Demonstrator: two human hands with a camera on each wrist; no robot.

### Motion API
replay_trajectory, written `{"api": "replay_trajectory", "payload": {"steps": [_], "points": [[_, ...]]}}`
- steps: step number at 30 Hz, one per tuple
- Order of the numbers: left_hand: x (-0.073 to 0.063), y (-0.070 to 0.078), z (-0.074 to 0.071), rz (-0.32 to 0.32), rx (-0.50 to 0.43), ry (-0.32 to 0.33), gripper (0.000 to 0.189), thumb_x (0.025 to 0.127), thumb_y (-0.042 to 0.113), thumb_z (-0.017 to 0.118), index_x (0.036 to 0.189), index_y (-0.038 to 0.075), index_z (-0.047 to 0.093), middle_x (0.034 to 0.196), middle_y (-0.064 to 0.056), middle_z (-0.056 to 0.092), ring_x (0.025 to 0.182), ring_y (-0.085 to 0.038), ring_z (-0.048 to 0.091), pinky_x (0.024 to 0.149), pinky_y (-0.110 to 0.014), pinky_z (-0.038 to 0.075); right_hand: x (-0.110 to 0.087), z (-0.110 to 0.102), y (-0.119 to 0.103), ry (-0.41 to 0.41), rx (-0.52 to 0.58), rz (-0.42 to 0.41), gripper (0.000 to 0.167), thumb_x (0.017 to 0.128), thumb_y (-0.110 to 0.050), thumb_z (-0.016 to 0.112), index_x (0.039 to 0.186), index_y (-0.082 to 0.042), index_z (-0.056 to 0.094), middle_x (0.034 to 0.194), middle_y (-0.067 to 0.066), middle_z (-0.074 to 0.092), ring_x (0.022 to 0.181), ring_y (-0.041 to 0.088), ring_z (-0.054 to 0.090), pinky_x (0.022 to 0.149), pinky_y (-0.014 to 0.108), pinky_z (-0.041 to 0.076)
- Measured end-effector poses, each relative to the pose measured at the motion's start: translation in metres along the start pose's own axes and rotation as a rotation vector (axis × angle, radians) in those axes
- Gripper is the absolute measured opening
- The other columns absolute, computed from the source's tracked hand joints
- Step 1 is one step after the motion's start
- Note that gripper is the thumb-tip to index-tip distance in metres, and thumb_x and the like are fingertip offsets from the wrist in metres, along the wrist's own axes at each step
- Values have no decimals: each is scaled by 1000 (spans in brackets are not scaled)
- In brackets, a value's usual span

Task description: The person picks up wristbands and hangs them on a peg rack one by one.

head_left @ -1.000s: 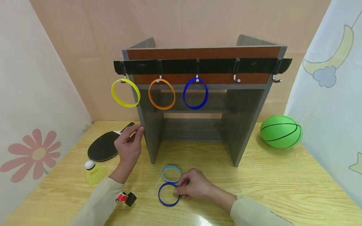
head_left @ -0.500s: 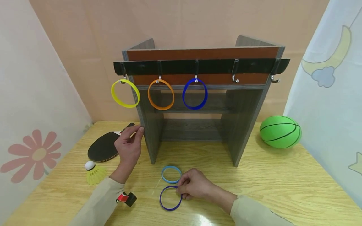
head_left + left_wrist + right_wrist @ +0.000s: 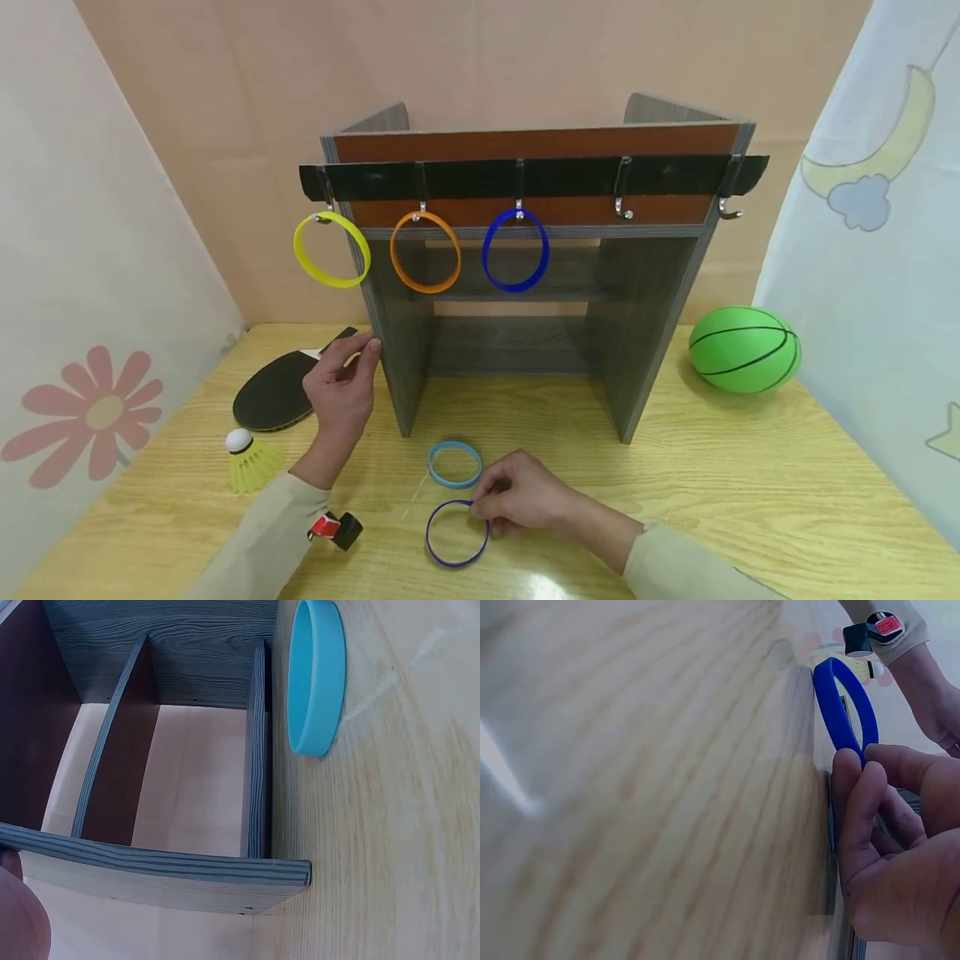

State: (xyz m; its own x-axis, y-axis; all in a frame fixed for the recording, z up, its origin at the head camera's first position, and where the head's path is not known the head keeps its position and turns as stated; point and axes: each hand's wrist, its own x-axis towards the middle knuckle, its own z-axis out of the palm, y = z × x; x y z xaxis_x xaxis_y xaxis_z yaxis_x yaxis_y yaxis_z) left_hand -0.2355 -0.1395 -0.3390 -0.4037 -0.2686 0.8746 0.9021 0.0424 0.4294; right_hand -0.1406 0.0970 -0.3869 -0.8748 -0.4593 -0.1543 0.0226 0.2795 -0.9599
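My right hand (image 3: 525, 496) pinches a dark blue silicone wristband (image 3: 456, 566) by its right side, between thumb and fingers, low over the table front. In the right wrist view the same wristband (image 3: 829, 701) stands tilted above the fingertips. Just beyond it, a light blue wristband (image 3: 455, 484) lies on the table. My left hand (image 3: 341, 387) grips the front edge of the grey wooden shelf's left side panel (image 3: 393, 387). Yellow (image 3: 341, 282), orange (image 3: 429, 289) and blue (image 3: 515, 288) wristbands hang from the three left hooks on the black strip (image 3: 573, 177).
Two bare hooks, one fourth along the strip (image 3: 622, 208) and one at its right end (image 3: 727, 210), hold nothing. A green ball (image 3: 745, 350) sits to the shelf's right. A black table tennis bat (image 3: 273, 392) and a yellow shuttlecock (image 3: 253, 467) lie at the left.
The dark blue wristband has moved towards me and slightly right in my right hand, apart from the light blue one. My left hand has stayed on the panel.
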Motion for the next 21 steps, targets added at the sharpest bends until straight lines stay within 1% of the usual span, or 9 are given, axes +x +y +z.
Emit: {"api": "replay_trajectory", "payload": {"steps": [4, 9, 12, 16, 21], "points": [[0, 0, 0, 2, 9, 0, 10, 80, -19, 63, 89, -17, 66, 83, -19, 65, 78, -15, 63, 76, -27, 55, -5, -5, -1, -10, 69, 8, 8, 80, -7, 73, 82, -1, 68, 70, 9, 63, 54, 17, 60, 43, 22, 46], [-1, 0, 0, 2, 12, 0, 11, 80, -20, 63, 90, -18, 66, 83, -18, 66, 79, -15, 63, 75, -26, 55, -12, -16, -3, -38, 185, -11, 13, 82, -3, 71, 86, 7, 63, 75, 13, 62, 60, 21, 63, 51, 27, 53], [-1, 0, 0, 1, 13, -2, 11, 80, -20, 63, 90, -18, 66, 84, -18, 66, 79, -15, 63, 75, -27, 55, -17, -23, -5, -23, 220, -31, 14, 81, 1, 70, 87, 9, 60, 77, 15, 61, 65, 24, 64, 57, 31, 56], [-1, 0, 0, -4, 19, -2, 11, 80, -20, 63, 90, -17, 66, 85, -18, 66, 80, -15, 63, 76, -27, 55, -23, -31, -3, 8, 260, -50, 16, 80, 4, 70, 88, 11, 58, 81, 17, 61, 73, 31, 66, 66, 37, 58], [-1, 0, 0, -6, 22, 4, 10, 80, -18, 64, 90, -17, 67, 85, -18, 66, 80, -15, 63, 76, -27, 55, -32, -45, 1, 25, 294, -60, 18, 81, 4, 69, 91, 13, 57, 85, 19, 61, 80, 37, 66, 71, 40, 57]]}}
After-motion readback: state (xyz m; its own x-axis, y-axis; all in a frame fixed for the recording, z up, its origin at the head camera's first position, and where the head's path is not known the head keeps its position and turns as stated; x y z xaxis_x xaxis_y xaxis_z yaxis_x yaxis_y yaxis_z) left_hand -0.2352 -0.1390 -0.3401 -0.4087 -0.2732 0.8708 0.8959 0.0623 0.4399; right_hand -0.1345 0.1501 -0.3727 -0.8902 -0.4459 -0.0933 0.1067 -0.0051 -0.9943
